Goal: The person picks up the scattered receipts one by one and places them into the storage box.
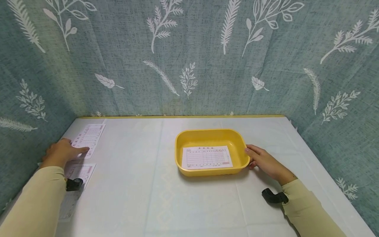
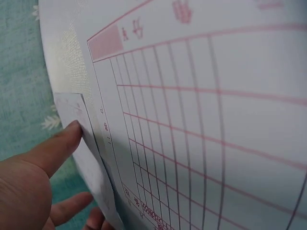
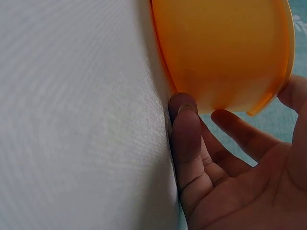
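Note:
A yellow tray stands right of centre on the table, with a printed form lying flat inside. My right hand grips the tray's right end; in the right wrist view its thumb is at the rim of the tray and its fingers are by the outer wall and base. At the far left, my left hand rests on a printed sheet, thumb stretched across it and fingers toward its left edge. The left wrist view shows that thumb touching the far sheet, with other fingertips beside its edge.
A second printed sheet lies nearer, partly under my left forearm; it fills much of the left wrist view. The white table is bordered by patterned green cloth at the back and both sides.

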`<state>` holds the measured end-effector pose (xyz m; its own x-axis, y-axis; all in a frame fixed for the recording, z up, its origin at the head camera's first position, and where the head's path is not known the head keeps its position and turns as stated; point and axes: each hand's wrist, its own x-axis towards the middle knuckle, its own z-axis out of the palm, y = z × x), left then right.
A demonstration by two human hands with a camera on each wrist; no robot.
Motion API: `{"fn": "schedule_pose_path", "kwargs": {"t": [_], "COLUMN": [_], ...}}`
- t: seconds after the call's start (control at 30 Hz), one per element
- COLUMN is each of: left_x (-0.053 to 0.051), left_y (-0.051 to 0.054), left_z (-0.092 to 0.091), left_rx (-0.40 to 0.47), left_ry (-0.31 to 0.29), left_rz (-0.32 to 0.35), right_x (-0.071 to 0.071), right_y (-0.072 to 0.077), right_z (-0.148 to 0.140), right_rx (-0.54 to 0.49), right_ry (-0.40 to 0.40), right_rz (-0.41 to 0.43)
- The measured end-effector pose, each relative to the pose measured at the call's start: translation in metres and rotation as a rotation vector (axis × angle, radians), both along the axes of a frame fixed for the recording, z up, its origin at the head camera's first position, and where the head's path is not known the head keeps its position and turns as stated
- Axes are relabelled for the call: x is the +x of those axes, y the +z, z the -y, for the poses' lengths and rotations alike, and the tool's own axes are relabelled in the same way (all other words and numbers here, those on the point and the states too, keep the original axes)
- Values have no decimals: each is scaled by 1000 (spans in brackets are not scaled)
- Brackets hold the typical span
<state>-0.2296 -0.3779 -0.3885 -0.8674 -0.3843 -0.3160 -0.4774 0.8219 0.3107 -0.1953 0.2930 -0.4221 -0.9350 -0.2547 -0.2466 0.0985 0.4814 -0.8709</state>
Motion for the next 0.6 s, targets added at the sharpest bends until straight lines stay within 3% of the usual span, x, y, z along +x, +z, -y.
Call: {"fn": "schedule_pose_path", "kwargs": {"t": [0.4,0.6], "left_x": [3,0], "left_y": [2,3], "left_z": [0,-4], "left_rx": [21,43], "left_ry": [1,24], "left_rz": [-49,-41], "right_x": [0,0], "right_y": [2,-1], "right_z": [2,-1], "right_rx": [-2,-7], "right_ry": [9,10], "right_rz": [-7,-9]}}
